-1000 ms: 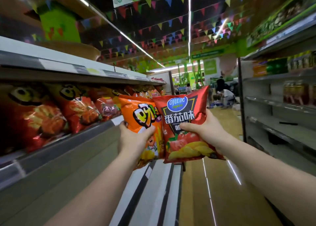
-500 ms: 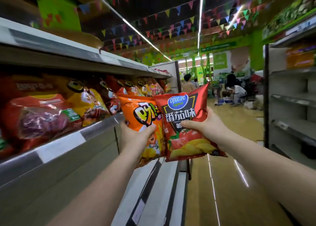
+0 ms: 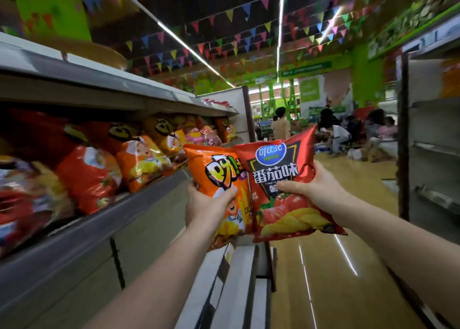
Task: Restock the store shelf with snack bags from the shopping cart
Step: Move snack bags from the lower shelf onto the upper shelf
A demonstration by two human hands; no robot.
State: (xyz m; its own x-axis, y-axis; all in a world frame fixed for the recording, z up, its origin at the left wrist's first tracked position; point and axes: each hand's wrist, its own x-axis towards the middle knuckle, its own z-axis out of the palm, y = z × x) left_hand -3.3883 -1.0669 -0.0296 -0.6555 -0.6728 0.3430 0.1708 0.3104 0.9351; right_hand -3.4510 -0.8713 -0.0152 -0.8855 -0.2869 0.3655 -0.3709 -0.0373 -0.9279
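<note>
The left hand point(image 3: 207, 208) gripped an orange bag point(image 3: 219, 177). The right hand point(image 3: 315, 189) pinched a red bag point(image 3: 281, 204) just beside it.

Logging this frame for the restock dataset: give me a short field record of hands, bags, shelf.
left hand: grips orange snack bag
right hand: grips red tomato chip bag
bags: side by side, red one overlapping the orange one's edge
shelf: to the left, stocked with snack bags
placement: not yet done
background: people at aisle end
</note>
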